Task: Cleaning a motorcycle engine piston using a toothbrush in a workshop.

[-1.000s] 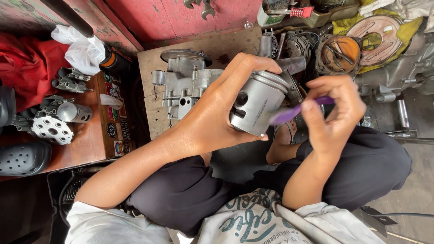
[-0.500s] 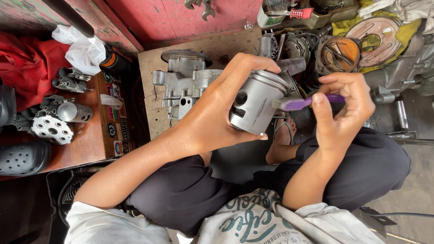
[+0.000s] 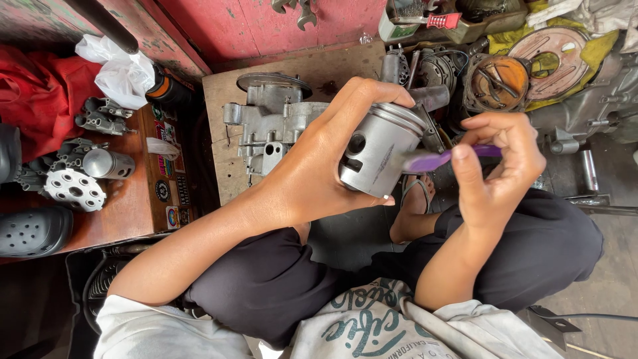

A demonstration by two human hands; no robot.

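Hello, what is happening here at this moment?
A person sits on the floor among engine parts. The left hand holds a metal piston up, fingers wrapped around its side. The right hand pinches a thin purple tool, whose tip touches the piston's skirt. A grey engine casing lies on the wooden board behind.

Piston (image 3: 380, 156) silver-grey, dark pin hole; brush handle (image 3: 438, 158) purple; trousers (image 3: 531, 246) black; wall (image 3: 266, 26) red; cloth (image 3: 40, 93) red; plastic bag (image 3: 119, 70) white; clog (image 3: 33, 231) black, perforated; rag (image 3: 591, 50) yellow; crankcase (image 3: 272, 126) dull grey.
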